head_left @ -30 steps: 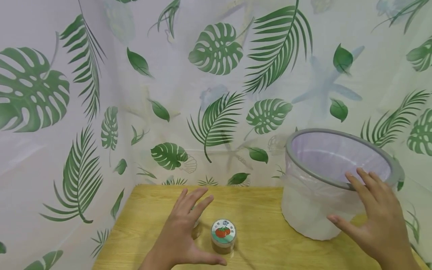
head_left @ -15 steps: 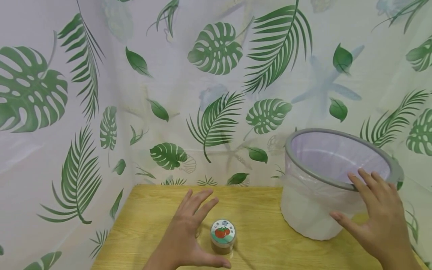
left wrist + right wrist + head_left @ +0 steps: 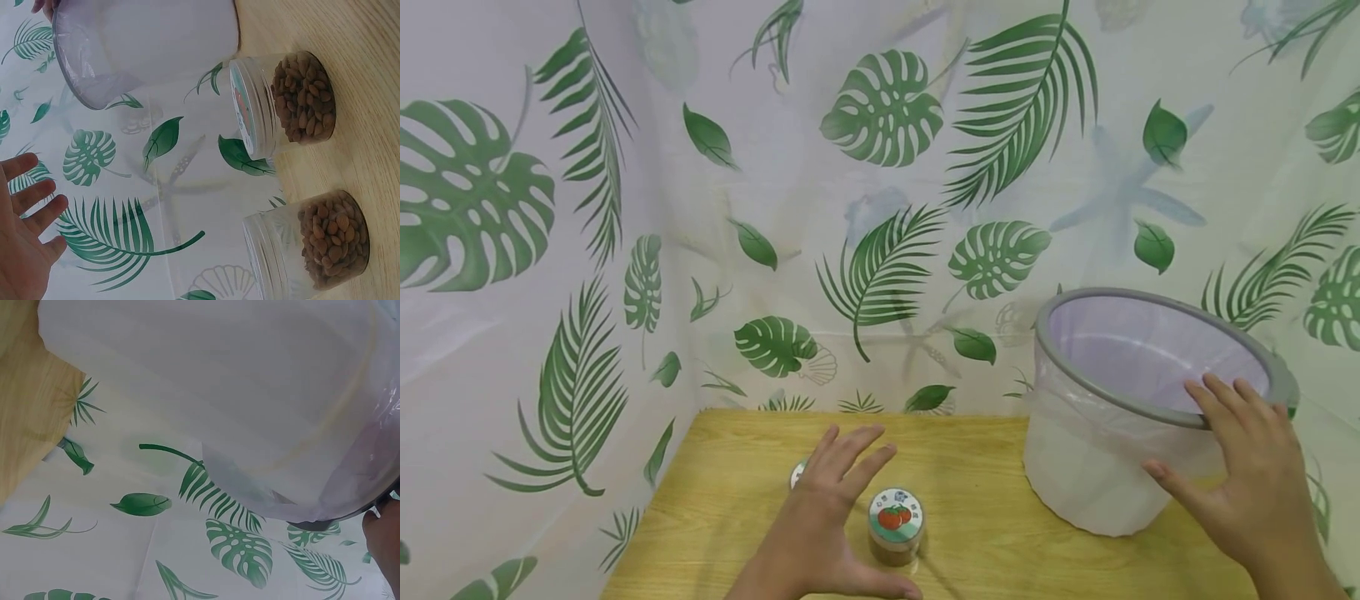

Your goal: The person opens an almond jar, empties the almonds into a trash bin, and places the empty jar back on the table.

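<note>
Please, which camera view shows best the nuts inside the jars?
The left wrist view: the nuts show plainly through the clear walls of both jars. The head view looks down mainly on lids, with contents unclear; the right wrist view shows none.

A stretch of bare table between the tomato-lidded jar and the white bin left room to pass. The 2nd jar stood just beside the 1st, a small gap between them, the left fingers near both. The right fingers obstructed the bin's near rim; a leaf-print sheet closed the back.
</note>
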The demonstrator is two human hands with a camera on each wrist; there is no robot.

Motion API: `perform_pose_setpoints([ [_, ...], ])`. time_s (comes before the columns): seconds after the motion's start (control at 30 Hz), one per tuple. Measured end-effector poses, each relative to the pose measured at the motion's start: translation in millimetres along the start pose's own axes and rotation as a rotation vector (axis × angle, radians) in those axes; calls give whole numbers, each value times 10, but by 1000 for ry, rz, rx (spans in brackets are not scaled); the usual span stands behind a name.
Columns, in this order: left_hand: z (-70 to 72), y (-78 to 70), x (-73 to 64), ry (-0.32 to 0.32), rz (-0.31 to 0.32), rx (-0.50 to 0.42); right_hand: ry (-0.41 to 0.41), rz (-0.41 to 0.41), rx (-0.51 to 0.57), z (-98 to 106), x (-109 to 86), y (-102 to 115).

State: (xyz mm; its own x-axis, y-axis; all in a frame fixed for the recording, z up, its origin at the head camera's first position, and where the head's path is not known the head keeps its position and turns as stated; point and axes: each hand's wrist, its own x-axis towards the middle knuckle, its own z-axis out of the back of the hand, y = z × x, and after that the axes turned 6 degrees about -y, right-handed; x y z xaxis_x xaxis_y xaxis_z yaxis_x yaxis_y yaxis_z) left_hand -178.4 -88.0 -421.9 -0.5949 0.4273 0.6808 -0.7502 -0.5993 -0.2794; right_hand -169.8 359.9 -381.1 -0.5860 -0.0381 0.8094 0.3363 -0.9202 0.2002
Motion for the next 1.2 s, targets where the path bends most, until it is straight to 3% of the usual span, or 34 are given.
perform_pose_setpoints([
  [0.37,-38,-29,14,3,15,-9,14,-24,-36,-2,76,-155],
  [0.67,-96,-37,44,-8,-15,-22,-12,-27,-54,6,134,-286],
  [0.87,-117,-75,95,-22,-78,-40,-35,-21,-68,-10,179,-330],
  [1.2,-192,-222,238,-99,-172,-91,-99,11,-14,-49,200,-404],
])
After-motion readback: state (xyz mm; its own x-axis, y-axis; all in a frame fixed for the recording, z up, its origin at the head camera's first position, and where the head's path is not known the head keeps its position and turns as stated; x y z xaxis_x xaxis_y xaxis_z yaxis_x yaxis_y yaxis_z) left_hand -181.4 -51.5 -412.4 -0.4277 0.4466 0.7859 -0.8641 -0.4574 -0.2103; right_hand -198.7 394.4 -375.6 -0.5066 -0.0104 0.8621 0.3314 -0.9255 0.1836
